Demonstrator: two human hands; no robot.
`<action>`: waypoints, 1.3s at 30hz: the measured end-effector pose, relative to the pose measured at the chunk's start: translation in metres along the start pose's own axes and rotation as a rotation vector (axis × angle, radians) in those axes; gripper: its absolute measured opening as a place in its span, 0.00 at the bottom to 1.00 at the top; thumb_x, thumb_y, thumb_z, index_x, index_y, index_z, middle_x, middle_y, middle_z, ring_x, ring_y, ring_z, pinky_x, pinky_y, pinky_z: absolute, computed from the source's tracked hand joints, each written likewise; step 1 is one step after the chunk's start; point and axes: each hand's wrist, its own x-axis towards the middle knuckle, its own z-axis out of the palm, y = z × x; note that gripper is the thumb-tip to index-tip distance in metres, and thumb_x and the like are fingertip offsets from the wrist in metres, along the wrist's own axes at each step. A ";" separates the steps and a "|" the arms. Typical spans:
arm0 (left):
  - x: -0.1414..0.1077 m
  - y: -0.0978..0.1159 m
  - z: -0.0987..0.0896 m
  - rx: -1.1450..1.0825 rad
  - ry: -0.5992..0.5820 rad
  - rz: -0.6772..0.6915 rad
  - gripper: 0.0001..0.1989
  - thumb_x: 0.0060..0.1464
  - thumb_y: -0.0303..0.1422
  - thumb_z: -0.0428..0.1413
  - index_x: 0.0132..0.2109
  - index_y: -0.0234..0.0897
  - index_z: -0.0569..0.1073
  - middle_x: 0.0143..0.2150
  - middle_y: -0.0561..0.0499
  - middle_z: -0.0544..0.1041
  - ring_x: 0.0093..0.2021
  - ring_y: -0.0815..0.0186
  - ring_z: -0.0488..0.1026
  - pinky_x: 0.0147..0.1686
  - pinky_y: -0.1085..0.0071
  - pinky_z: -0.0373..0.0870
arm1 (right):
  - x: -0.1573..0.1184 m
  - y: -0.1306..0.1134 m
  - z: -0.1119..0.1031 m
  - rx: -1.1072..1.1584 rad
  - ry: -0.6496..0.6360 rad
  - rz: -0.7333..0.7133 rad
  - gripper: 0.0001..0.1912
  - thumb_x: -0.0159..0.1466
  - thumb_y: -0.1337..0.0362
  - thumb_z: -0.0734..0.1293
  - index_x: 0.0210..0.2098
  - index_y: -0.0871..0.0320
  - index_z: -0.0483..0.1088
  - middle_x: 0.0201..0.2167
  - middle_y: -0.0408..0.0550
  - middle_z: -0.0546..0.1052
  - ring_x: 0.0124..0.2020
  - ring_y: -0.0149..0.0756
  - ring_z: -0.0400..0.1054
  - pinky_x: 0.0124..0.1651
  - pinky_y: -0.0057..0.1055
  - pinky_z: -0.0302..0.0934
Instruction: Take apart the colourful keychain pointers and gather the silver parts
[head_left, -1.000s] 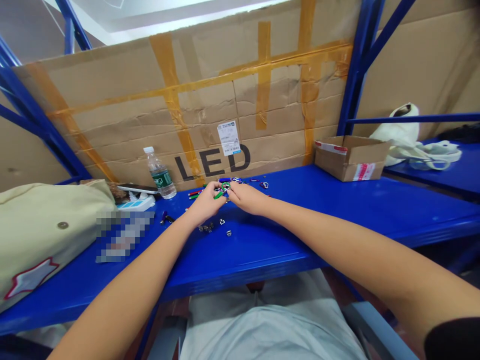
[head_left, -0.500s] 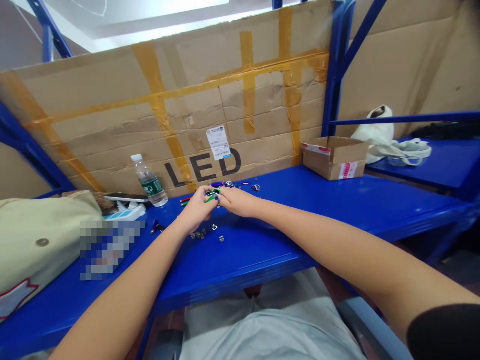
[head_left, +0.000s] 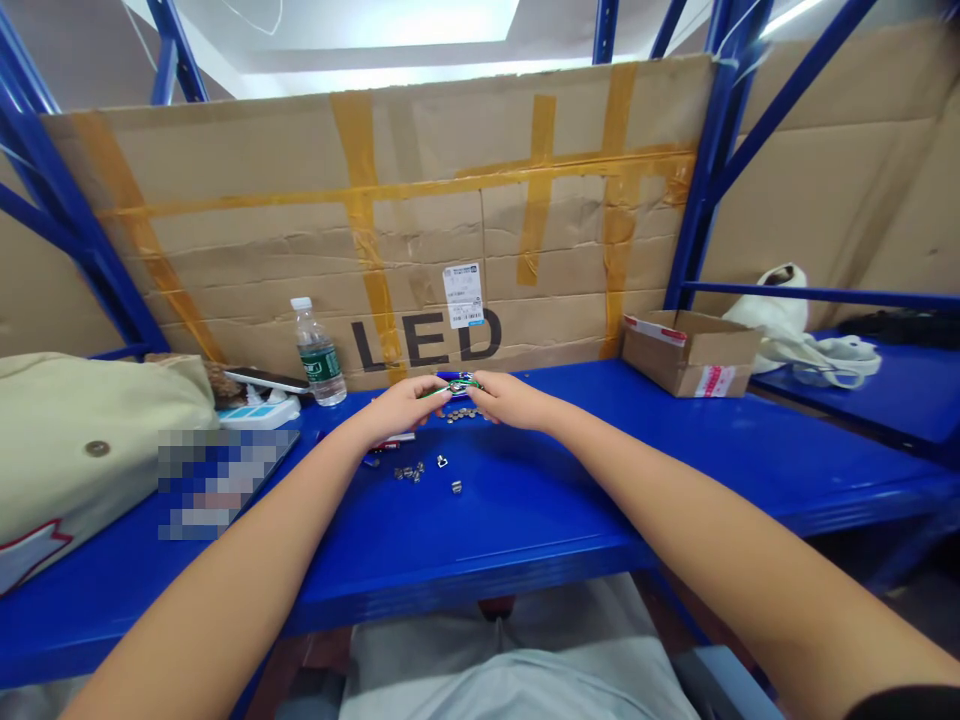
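Note:
Both hands meet over the back middle of the blue table [head_left: 525, 520]. My left hand [head_left: 403, 408] is closed on one end of a small green item [head_left: 435, 393]. My right hand [head_left: 512, 400] is closed at the item's other side; its fingertips hide part of it. Blue and metallic small parts show between and behind the hands. Just below the fingers is a row of small round metal pieces [head_left: 461, 414]. Red and white sticks [head_left: 390, 443] lie under my left hand. Nearer the front edge are a small metal cluster [head_left: 409, 472] and two single metal pieces [head_left: 457, 487].
A water bottle [head_left: 321, 360] stands at the back left, near a white power strip [head_left: 259, 412] and a phone [head_left: 266, 379]. A beige bag [head_left: 97, 440] sits far left. An open cardboard box [head_left: 686, 355] is at the right, before a blue post [head_left: 705, 190].
The camera view has shifted, so the scene sits further right. My hands have drawn slightly apart around the green item, and the row of round metal pieces now shows below them.

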 end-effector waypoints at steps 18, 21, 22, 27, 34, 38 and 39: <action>0.091 -0.012 -0.030 0.743 0.260 0.059 0.13 0.51 0.29 0.54 0.45 0.35 0.75 0.45 0.43 0.77 0.44 0.59 0.72 0.42 0.69 0.63 | 0.005 0.043 -0.025 -0.110 0.199 0.122 0.11 0.64 0.63 0.56 0.30 0.59 0.66 0.25 0.46 0.74 0.29 0.33 0.66 0.33 0.27 0.55; 0.058 -0.005 -0.055 0.725 0.115 0.041 0.08 0.46 0.30 0.57 0.36 0.37 0.77 0.37 0.47 0.79 0.36 0.63 0.72 0.35 0.73 0.62 | 0.004 0.039 -0.026 -0.149 0.194 0.119 0.11 0.65 0.63 0.57 0.31 0.60 0.68 0.27 0.47 0.75 0.29 0.33 0.66 0.34 0.28 0.55; 0.044 -0.006 -0.060 0.719 0.029 -0.015 0.08 0.43 0.30 0.58 0.34 0.38 0.78 0.34 0.49 0.79 0.33 0.64 0.71 0.33 0.73 0.62 | 0.004 0.036 -0.025 -0.157 0.176 0.110 0.11 0.64 0.63 0.58 0.31 0.60 0.68 0.27 0.48 0.75 0.29 0.34 0.66 0.33 0.28 0.55; -0.008 -0.042 -0.065 0.783 -0.057 -0.099 0.05 0.40 0.32 0.59 0.29 0.41 0.77 0.27 0.50 0.77 0.28 0.65 0.69 0.28 0.74 0.59 | -0.001 0.013 -0.010 -0.131 -0.053 -0.002 0.10 0.63 0.63 0.60 0.34 0.59 0.72 0.29 0.47 0.76 0.29 0.34 0.67 0.32 0.28 0.57; -0.010 -0.062 -0.059 0.791 0.152 -0.027 0.06 0.45 0.32 0.56 0.33 0.38 0.76 0.33 0.48 0.77 0.33 0.62 0.70 0.32 0.73 0.59 | 0.005 0.019 0.007 -0.393 -0.078 -0.087 0.11 0.63 0.67 0.61 0.41 0.61 0.74 0.41 0.53 0.76 0.41 0.39 0.68 0.44 0.32 0.59; -0.019 -0.045 -0.046 0.630 0.183 0.045 0.09 0.49 0.36 0.55 0.37 0.38 0.75 0.36 0.48 0.78 0.35 0.62 0.71 0.34 0.73 0.61 | 0.009 0.038 0.010 -0.525 -0.104 -0.036 0.12 0.63 0.65 0.61 0.41 0.60 0.75 0.42 0.55 0.74 0.42 0.41 0.68 0.45 0.33 0.59; -0.021 -0.042 -0.040 0.597 0.171 0.059 0.09 0.49 0.36 0.56 0.37 0.38 0.74 0.35 0.49 0.78 0.35 0.63 0.71 0.34 0.73 0.61 | 0.010 0.040 0.011 -0.532 -0.107 -0.028 0.13 0.63 0.65 0.61 0.42 0.58 0.76 0.41 0.54 0.74 0.42 0.41 0.68 0.45 0.33 0.59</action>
